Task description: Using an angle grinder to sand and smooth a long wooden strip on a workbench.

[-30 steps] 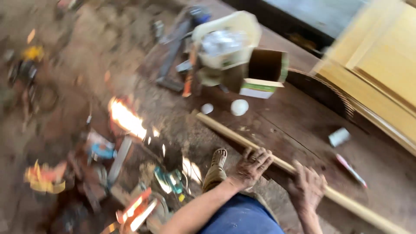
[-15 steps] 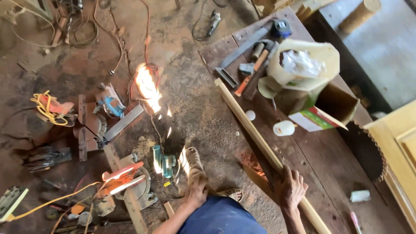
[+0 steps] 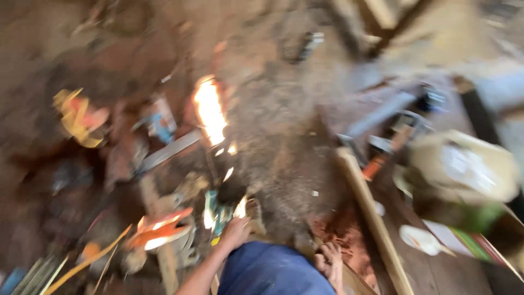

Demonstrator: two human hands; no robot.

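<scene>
Wooden strip (image 3: 371, 218): one; two hands (image 3: 236, 232) (image 3: 330, 261) near it.

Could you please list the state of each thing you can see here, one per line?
Left hand: open, reaching down toward the floor tools, holding nothing.
Right hand: resting on the bench edge, fingers curled, not holding anything.
Wooden strip: lying flat along the bench.
White cap: lying on the bench, apart from the strip.
Cardboard box: open; contents too blurred to tell.
</scene>
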